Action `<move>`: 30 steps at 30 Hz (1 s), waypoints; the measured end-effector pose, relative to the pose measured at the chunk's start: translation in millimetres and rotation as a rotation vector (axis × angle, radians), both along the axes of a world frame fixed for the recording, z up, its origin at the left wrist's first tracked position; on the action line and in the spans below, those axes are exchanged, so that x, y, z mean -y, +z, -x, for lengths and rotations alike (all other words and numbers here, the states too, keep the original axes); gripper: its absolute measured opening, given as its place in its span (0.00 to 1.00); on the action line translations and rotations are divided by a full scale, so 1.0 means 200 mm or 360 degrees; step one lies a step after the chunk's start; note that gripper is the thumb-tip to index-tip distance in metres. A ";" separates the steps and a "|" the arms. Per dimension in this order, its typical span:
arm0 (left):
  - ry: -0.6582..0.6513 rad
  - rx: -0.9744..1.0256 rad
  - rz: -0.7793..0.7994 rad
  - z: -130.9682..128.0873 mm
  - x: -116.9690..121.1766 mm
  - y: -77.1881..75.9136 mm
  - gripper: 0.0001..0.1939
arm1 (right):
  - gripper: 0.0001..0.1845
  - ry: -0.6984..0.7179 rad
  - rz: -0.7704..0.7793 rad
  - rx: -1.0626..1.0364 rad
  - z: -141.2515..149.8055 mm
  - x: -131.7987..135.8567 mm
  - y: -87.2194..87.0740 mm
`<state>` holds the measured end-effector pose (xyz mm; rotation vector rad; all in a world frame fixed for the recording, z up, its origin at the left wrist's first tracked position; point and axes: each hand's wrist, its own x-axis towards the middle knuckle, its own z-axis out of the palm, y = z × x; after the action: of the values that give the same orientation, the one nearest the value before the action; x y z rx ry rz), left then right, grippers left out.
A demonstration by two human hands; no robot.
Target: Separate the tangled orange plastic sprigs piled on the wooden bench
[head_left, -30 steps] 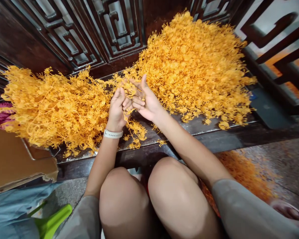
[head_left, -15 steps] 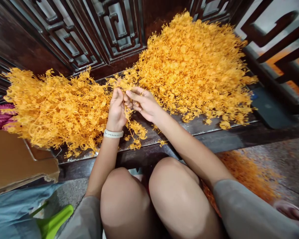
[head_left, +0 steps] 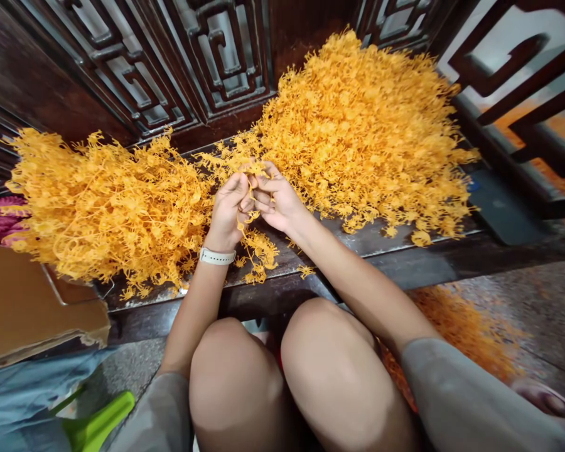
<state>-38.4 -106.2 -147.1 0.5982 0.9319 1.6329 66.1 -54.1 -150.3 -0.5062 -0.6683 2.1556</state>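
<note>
My left hand (head_left: 229,210), with a pale band at the wrist, pinches a thin orange plastic flower sprig (head_left: 250,171). Close against it, my right hand (head_left: 279,199) has its fingertips on the same sprig. Some of the sprig is hidden by the fingers. Left of my hands lies a bushy pile of orange sprigs (head_left: 117,207). To the right rises a larger heap of orange flower pieces (head_left: 367,132). A few loose sprigs (head_left: 258,251) lie just below my hands on the dark wooden bench (head_left: 287,267).
Carved dark wood panels (head_left: 226,50) stand behind the bench, with an openwork armrest (head_left: 522,94) at right. A cardboard box (head_left: 32,307) is at left, near purple material (head_left: 2,220). Orange bits (head_left: 466,326) litter the floor. A bright green plastic object (head_left: 98,420) is at lower left.
My hands have shifted slightly right, and the fingers have come closer together around the sprig. The piles look unchanged.
</note>
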 end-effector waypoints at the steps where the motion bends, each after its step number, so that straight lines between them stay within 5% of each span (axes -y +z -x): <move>1: -0.0008 -0.0015 -0.0006 0.00 0.00 0.00 0.09 | 0.14 -0.0016 0.0012 0.0040 0.00 0.00 0.00; 3: -0.0023 -0.0049 -0.0011 0.00 0.01 0.00 0.04 | 0.15 -0.0037 0.0035 0.0088 0.00 0.00 0.01; 16: -0.0025 -0.0436 -0.0126 -0.04 0.02 0.00 0.15 | 0.21 -0.0060 0.0070 -0.0043 -0.02 -0.01 -0.04; 20: 0.0065 -0.0344 -0.0035 -0.04 0.03 -0.01 0.10 | 0.15 -0.0097 0.0051 0.0130 0.00 0.01 -0.05; 30: 0.0254 -0.0019 0.0084 0.00 0.00 -0.03 0.09 | 0.23 -0.0068 0.0022 0.0179 0.01 -0.01 -0.04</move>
<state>-38.8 -105.6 -152.5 0.5082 1.0507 1.7419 64.6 -51.7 -158.1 -0.6475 -0.6986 2.1048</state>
